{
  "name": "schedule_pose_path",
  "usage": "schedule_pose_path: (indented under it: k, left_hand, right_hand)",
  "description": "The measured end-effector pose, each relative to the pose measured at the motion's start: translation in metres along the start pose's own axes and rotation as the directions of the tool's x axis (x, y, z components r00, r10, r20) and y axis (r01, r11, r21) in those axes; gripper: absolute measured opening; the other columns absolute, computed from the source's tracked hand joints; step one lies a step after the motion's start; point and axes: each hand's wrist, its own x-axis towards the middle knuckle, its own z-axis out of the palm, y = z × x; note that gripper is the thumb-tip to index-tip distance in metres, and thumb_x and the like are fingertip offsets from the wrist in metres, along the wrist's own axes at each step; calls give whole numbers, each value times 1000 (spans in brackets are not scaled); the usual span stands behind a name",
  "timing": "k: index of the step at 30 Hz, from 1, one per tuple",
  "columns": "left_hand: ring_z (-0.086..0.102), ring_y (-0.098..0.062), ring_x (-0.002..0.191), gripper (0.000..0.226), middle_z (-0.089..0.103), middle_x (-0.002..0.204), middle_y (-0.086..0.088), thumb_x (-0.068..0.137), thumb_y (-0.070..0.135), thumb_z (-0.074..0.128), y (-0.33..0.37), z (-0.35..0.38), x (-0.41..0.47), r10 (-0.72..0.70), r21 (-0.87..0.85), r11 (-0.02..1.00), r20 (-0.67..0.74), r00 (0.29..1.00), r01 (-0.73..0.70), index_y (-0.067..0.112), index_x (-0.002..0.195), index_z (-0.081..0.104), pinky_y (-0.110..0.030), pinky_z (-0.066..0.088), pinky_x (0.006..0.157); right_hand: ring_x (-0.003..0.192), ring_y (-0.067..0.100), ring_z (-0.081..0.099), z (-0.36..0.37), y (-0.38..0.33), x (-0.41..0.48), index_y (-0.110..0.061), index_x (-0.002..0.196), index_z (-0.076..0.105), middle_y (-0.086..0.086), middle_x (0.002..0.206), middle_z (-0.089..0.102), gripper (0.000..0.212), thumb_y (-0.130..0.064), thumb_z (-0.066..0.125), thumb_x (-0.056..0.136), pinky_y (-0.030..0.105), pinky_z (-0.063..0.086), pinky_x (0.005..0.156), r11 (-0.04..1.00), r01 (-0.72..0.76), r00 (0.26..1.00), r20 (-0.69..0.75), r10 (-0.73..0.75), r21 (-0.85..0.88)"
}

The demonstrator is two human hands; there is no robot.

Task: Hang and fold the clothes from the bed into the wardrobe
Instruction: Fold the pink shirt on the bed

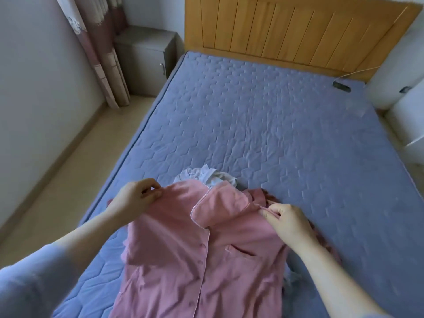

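Note:
A pink button-front pyjama shirt (206, 260) with white piping and a chest pocket hangs in front of me over the near part of the bed (263, 125). My left hand (135, 198) pinches its left shoulder. My right hand (286, 219) pinches the right shoulder by the collar. A crumpled white garment (206, 175) lies on the blue quilted mattress just behind the shirt, partly hidden by it. More reddish fabric (321, 235) shows under my right forearm.
A wooden headboard (298, 31) stands at the far end. A grey bedside cabinet (146, 60) and a curtain (103, 42) fill the far left corner. A dark small device (341, 86) with a white cable lies near the headboard. White furniture (403, 106) stands at right.

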Motion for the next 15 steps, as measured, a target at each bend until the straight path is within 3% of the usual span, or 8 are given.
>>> schedule_pose_path:
  k: [3,7,10,12,15]
  left_hand:
    - [47,-7,48,10,49,55,2,88,36,62,-15,24,36,-30,6,1000,-20,999,30,36,79,61,-24,37,42]
    - [46,-8,50,20,52,53,15,87,42,65,-36,46,89,-41,15,999,-66,997,42,35,70,57,-27,31,48]
    - [50,-9,53,25,52,52,5,86,46,64,-50,63,130,-52,37,998,-81,995,55,29,69,59,-27,33,47]
    - [50,-8,56,25,53,54,4,87,45,64,-52,75,155,-35,57,998,-68,997,39,26,71,60,-26,35,49]
    - [52,-12,62,17,56,64,8,89,38,63,-53,91,189,25,54,998,-82,996,-21,26,77,63,-26,36,53]
  right_hand:
    - [49,10,39,23,15,32,-19,50,33,-11,50,44,55,-37,69,88,23,29,46,1000,-6,1000,7,6,-29]
    - [45,14,30,53,30,82,-16,54,35,-7,52,44,52,-39,66,88,23,26,44,998,-36,999,-30,34,-60]
    - [46,15,35,76,37,116,-18,55,39,-5,51,46,48,-39,65,88,32,33,47,995,-71,996,-49,68,-67]
    - [54,28,43,86,42,136,-13,60,46,1,48,43,43,-39,64,89,38,36,51,990,-108,993,-62,103,-92]
    - [62,40,52,97,53,160,-8,64,51,10,56,56,40,-36,64,90,39,40,52,981,-145,981,-150,126,-129]
